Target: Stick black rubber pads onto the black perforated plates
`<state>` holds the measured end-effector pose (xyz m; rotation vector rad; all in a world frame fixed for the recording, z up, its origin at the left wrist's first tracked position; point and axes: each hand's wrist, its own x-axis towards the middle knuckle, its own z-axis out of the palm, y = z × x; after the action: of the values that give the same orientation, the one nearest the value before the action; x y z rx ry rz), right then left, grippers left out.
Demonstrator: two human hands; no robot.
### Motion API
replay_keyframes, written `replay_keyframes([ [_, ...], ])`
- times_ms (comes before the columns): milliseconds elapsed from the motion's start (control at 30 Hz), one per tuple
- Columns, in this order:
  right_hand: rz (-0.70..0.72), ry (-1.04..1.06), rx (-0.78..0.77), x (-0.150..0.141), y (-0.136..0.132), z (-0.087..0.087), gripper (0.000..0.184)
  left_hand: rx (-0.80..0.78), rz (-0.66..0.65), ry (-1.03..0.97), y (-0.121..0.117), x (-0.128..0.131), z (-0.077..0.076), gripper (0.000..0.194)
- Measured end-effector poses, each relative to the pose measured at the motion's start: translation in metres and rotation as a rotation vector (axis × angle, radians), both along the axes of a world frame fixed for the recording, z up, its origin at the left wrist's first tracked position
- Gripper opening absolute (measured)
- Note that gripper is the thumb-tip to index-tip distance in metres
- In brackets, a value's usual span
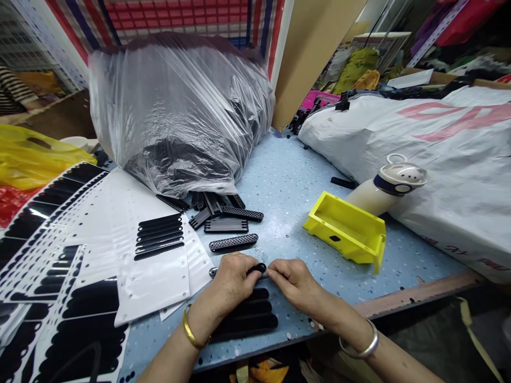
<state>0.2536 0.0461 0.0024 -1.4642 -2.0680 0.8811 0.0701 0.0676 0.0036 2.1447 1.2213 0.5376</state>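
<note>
I'm watching the left hand (233, 282) clamping its fingers on a small black plastic strip (255, 270) while the right hand (293, 284) is pressing its closed fingertips against the strip's end, just above the front edge of the speckled blue desk (287, 181). A stack of black strips (247, 314) is lying under the hands, a white sheet (151, 282) is sitting toward the left edge, and a yellow plastic bin (343, 229) is resting toward the right.

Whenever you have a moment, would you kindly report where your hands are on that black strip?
Left hand gripping black lattice strip. Right hand fingertips against its end. Stack of black strips just below both hands.
</note>
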Motion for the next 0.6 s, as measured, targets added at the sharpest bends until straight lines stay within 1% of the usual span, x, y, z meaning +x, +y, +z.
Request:
replay_keyframes([
  [100, -0.002, -0.045, 0.029, 0.012, -0.003, -0.001, 0.036, -0.004, -0.007, -0.009, 0.0, 0.0, -0.001, 0.015],
  [167, -0.031, -0.096, 0.09, 0.027, -0.001, -0.008, 0.034, -0.008, -0.012, -0.013, 0.001, 0.0, -0.001, 0.014],
  [233, -0.089, -0.168, 0.168, 0.044, 0.004, -0.018, 0.03, -0.016, -0.017, -0.009, 0.001, 0.0, -0.001, 0.013],
  [300, -0.148, -0.265, 0.216, 0.061, 0.01, -0.027, 0.03, -0.025, -0.02, 0.004, 0.002, 0.0, 0.0, 0.012],
  [367, -0.173, -0.344, 0.235, 0.072, 0.015, -0.029, 0.031, -0.026, -0.02, 0.017, 0.002, 0.0, 0.0, 0.012],
  [467, -0.156, -0.37, 0.304, 0.07, 0.017, -0.019, 0.024, -0.021, -0.023, 0.029, 0.003, 0.001, 0.0, 0.011],
  [533, -0.113, -0.317, 0.334, 0.056, 0.015, -0.007, 0.02, -0.018, -0.025, 0.035, 0.003, 0.001, 0.0, 0.011],
  [600, -0.049, -0.209, 0.276, 0.037, 0.012, 0.003, 0.021, -0.015, -0.024, 0.037, 0.003, 0.0, -0.001, 0.011],
])
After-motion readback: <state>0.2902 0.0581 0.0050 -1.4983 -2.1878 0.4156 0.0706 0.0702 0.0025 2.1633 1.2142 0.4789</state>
